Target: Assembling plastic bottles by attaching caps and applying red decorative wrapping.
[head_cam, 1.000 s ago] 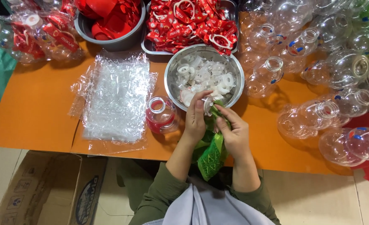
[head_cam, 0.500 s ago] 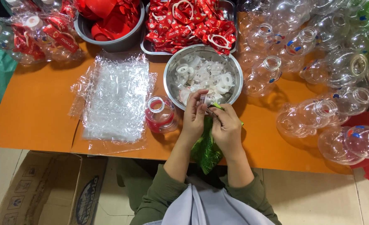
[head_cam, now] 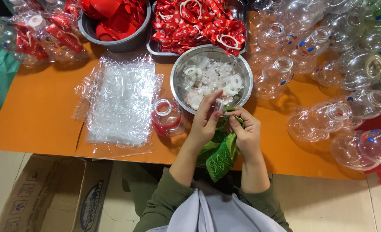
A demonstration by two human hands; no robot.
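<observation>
Green patterned cloth (head_cam: pixel 220 150) now hangs lower from my right hand (head_cam: pixel 246 135), which grips it; my left hand (head_cam: pixel 205 122) pinches a small clear plastic cap (head_cam: pixel 219 104) beside the round steel bowl (head_cam: pixel 179 71), above the orange counter (head_cam: pixel 40 111).

My hands at the table's near edge

My left hand (head_cam: pixel 205 124) and right hand (head_cam: pixel 246 135) meet over a cloth (head_cam: pixel 220 152), just before the bowl of cap liners (head_cam: pixel 212 79); a jar (head_cam: pixel 166 118) stands left, plastic bags (head_cam: pixel 121 101) beyond it, bottles (head_cam: pixel 328 116) right.

Shiny metal bowl (head_cam: pixel 242 68); green cloth (head_cam: pixel 221 152); glossy clear plastic bottles (head_cam: pixel 328 116).
</observation>
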